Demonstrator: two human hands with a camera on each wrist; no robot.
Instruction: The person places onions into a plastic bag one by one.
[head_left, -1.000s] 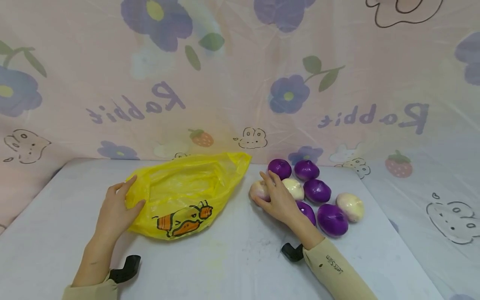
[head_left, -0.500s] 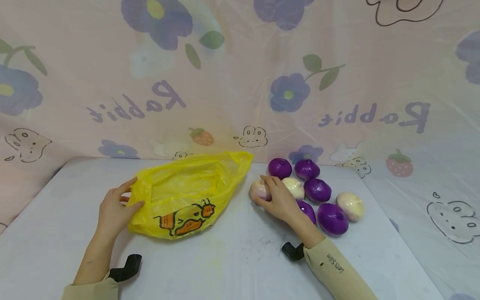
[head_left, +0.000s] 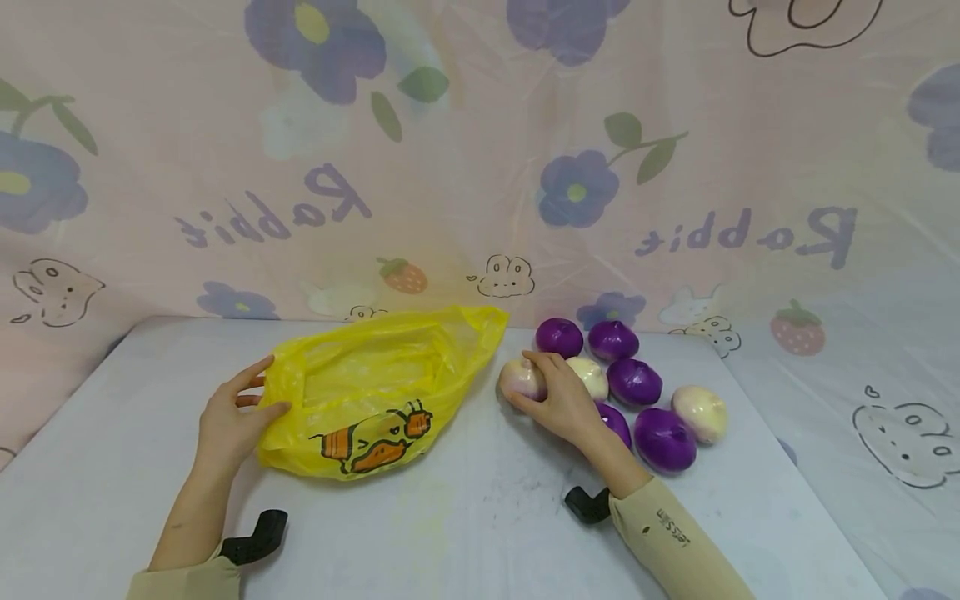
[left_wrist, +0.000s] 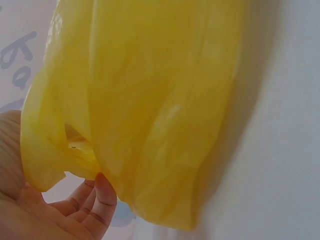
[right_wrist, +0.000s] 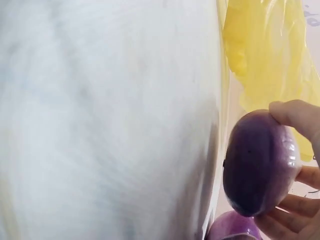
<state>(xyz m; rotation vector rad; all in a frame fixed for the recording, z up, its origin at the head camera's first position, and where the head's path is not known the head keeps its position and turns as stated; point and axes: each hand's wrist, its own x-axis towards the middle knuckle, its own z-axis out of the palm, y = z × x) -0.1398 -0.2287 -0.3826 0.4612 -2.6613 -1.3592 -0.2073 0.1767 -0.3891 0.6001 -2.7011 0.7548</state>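
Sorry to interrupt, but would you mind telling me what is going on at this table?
A person's left hand grips the edge of a yellow plastic bag lying on the table. Their right hand holds a pale onion at the edge of a cluster of purple and pale onions just right of the bag. The held onion sits close to the bag's opening.

A pink sheet (head_left: 480, 167) with purple flowers, bunnies and strawberries fills the top of the frame. Four purple onions (head_left: 634, 381) and two pale ones (head_left: 699, 412) sit at the right on the gray table (head_left: 465, 517).
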